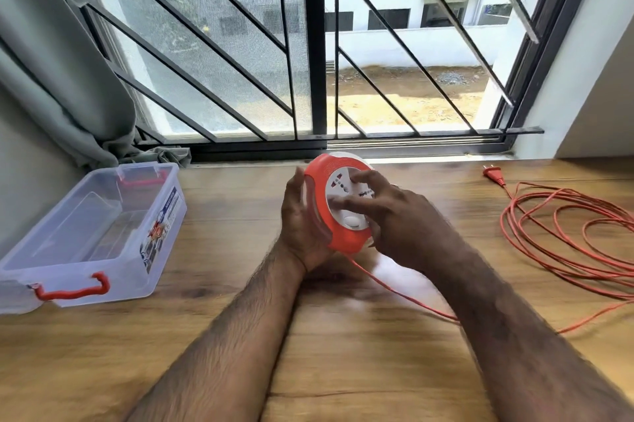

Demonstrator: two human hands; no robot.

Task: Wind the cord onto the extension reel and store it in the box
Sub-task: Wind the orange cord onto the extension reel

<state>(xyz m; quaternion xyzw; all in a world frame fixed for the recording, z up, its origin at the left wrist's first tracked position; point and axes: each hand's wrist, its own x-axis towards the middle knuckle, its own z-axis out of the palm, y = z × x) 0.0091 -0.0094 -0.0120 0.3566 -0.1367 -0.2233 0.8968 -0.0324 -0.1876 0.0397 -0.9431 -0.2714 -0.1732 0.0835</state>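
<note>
Near the desk's (343, 353) left edge sits my clear plastic box (85, 232), open on top, with a red latch handle (73, 289) on its near end and another on the far end. A grey curtain (68, 78) hangs behind it in the back left corner, touching the desk by the window frame (314, 44).

At the middle of the desk, toward the back edge, my left hand (302, 222) cups the extension reel (338, 205) from the left, palm against its orange rim and fingers wrapped behind it, holding it tilted up on edge above the wood. My right hand (394, 215) lies over the reel's white socket face, fingers spread and pressed against it, slightly blurred; it touches the face rather than closing around anything.

From the bottom of the reel the orange cord (566, 243) runs out across the desk toward the right, passes behind my right forearm, and joins a loose heap of loops lying by the right edge. The cord's plug (494, 175) rests flat near the back right corner, just ahead of the window sill.
</note>
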